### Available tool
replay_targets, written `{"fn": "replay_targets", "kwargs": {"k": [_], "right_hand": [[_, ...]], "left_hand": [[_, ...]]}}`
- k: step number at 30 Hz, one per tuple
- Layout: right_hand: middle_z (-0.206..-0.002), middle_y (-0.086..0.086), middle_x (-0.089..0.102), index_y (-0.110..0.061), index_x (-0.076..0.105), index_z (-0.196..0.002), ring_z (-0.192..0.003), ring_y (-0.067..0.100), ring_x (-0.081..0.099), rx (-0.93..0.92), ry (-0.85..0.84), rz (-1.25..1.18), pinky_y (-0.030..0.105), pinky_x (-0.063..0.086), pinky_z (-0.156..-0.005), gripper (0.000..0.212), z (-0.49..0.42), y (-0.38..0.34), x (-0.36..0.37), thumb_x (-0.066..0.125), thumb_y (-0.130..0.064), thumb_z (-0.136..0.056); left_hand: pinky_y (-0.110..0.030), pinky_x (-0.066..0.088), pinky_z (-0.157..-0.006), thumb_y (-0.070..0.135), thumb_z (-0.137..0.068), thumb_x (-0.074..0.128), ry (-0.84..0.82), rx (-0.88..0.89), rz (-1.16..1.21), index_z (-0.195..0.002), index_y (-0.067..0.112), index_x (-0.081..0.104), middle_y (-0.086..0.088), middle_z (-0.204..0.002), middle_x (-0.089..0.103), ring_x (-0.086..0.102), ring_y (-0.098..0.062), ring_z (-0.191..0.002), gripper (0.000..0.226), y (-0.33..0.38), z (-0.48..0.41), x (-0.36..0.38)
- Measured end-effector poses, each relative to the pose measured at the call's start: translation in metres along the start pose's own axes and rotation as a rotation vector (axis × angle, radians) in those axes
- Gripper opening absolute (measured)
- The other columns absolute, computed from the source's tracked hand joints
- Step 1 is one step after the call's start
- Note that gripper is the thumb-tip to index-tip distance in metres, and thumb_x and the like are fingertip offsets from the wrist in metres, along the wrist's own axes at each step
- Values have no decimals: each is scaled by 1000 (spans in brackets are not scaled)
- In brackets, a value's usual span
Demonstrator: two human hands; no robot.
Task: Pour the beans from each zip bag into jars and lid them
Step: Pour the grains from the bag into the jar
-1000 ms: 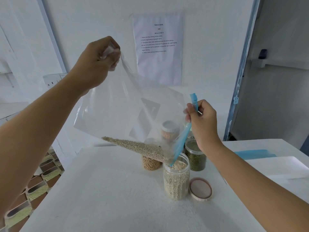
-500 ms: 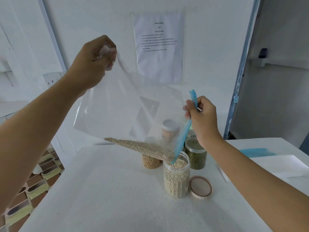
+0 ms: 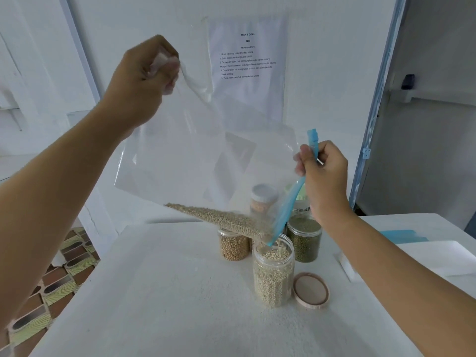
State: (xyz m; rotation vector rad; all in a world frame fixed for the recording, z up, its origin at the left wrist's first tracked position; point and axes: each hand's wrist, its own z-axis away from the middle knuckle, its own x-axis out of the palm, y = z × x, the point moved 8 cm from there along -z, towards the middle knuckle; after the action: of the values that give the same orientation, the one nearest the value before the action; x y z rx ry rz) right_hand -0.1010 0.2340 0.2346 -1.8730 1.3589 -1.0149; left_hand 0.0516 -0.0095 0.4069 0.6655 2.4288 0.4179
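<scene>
A clear zip bag (image 3: pixel 195 155) with a blue zipper strip (image 3: pixel 291 202) hangs tilted over the table. My left hand (image 3: pixel 144 83) grips its upper corner high up. My right hand (image 3: pixel 322 176) pinches the blue zipper edge. Pale beans (image 3: pixel 224 219) lie along the bag's lower edge and spill from its mouth into an open clear jar (image 3: pixel 273 276), nearly full of the same beans. The jar's beige lid (image 3: pixel 311 290) lies flat on the table just right of it.
Behind the open jar stand a jar of yellow beans (image 3: pixel 233 247), a jar of green beans (image 3: pixel 305 240) and a lidded jar (image 3: pixel 264 199) seen through the bag. A white tray (image 3: pixel 422 256) and a blue strip (image 3: pixel 401 235) lie at right on the white table (image 3: pixel 167 292).
The bean pile in the bag has slid toward the mouth and the jar has filled higher. My left hand moved slightly left; my right hand keeps its place.
</scene>
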Motion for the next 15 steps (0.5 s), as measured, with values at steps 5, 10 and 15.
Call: {"fn": "replay_targets", "kwargs": {"k": [5, 10, 15], "right_hand": [[-75, 6, 64, -3, 52, -87, -55, 4, 53, 63, -69, 69, 17, 48, -63, 19, 7, 20, 4, 56, -11, -104], [-80, 11, 64, -1, 52, -90, -59, 1, 55, 1, -49, 50, 15, 48, -64, 18, 2, 5, 7, 57, -12, -104], [-75, 7, 62, 6, 52, -90, -56, 2, 53, 27, -69, 80, 15, 47, -63, 21, 3, 12, 5, 56, -10, -104]], "left_hand": [[-12, 41, -60, 10, -105, 48, -75, 25, -48, -85, 27, 51, 1, -76, 52, 50, -10, -70, 26, 3, 2, 14], [-12, 42, -59, 9, -105, 47, -61, 34, -32, -86, 26, 51, 0, -78, 52, 49, -9, -70, 26, 6, -1, 13], [-12, 42, -60, 11, -105, 48, -68, 25, -44, -87, 25, 52, -2, -78, 52, 49, -6, -68, 23, 4, -1, 12]]}}
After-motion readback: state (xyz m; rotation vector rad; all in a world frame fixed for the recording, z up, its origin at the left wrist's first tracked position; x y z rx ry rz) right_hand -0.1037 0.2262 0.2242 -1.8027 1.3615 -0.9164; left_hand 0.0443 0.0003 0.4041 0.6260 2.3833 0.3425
